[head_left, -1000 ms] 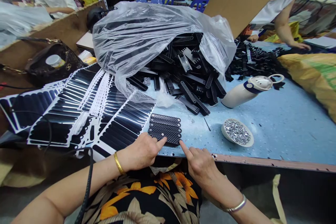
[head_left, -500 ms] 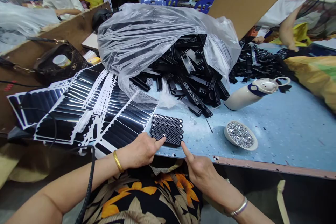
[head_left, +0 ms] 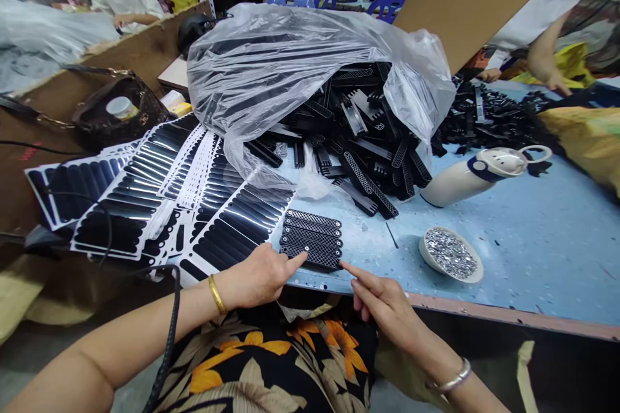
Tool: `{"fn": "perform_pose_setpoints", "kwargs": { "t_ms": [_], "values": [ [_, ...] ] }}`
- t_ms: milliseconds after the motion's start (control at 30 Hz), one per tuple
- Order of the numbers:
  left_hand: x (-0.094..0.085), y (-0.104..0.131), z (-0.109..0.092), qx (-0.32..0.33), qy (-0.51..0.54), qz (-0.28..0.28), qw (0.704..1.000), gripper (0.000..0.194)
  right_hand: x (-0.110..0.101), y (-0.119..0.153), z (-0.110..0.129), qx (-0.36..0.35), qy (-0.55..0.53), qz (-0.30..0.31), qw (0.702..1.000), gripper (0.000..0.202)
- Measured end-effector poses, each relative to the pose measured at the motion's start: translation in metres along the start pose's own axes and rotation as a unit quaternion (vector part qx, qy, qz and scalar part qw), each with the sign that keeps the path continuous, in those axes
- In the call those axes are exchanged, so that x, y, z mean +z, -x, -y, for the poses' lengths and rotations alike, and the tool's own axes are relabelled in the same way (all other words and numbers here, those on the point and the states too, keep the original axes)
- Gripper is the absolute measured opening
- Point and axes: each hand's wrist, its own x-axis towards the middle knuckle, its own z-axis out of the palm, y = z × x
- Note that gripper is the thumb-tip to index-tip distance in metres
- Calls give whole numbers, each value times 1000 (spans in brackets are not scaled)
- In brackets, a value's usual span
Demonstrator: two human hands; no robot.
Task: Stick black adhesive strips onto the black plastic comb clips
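Note:
Several black strips with a diamond-mesh pattern (head_left: 312, 232) lie side by side as a block near the table's front edge. Small silver pieces sit at some of their ends. My left hand (head_left: 259, 276) reaches in from the left, its index finger stretched out. That fingertip is at a silver piece (head_left: 307, 248) on the nearest strips; its other fingers are curled under, and whatever they may hold is hidden. On the right, my right hand (head_left: 385, 306) points its index finger at the block's near right corner. Its remaining fingers are loosely bent and apart, with nothing visible in them.
A bowl of small silver parts (head_left: 451, 255) and a white bottle lying tilted (head_left: 458, 181) are to the right. Behind is a clear plastic bag (head_left: 252, 58) spilling black parts (head_left: 361, 171). Sheets of black strips (head_left: 128, 206) spread left. Co-workers sit farther back.
My right hand has opened somewhat and shifted right, its index finger still by the block's corner. My left hand stays at the silver piece. The whole view has shifted slightly.

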Motion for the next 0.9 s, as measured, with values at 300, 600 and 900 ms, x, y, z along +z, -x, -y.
{"fn": "perform_pose_setpoints", "kwargs": {
  "t_ms": [300, 600, 900],
  "values": [
    [1, 1, -2, 12, -19, 4, 1000, 66, 22, -3, -23, -303, 443, -142, 832, 62],
    [4, 0, -2, 16, -12, -6, 1000, 68, 8, 11, -14, -238, 340, -75, 907, 55],
    [7, -1, -3, 22, -25, -22, 999, 67, 9, -1, -7, -101, 79, -77, 989, 49]
  ]
}}
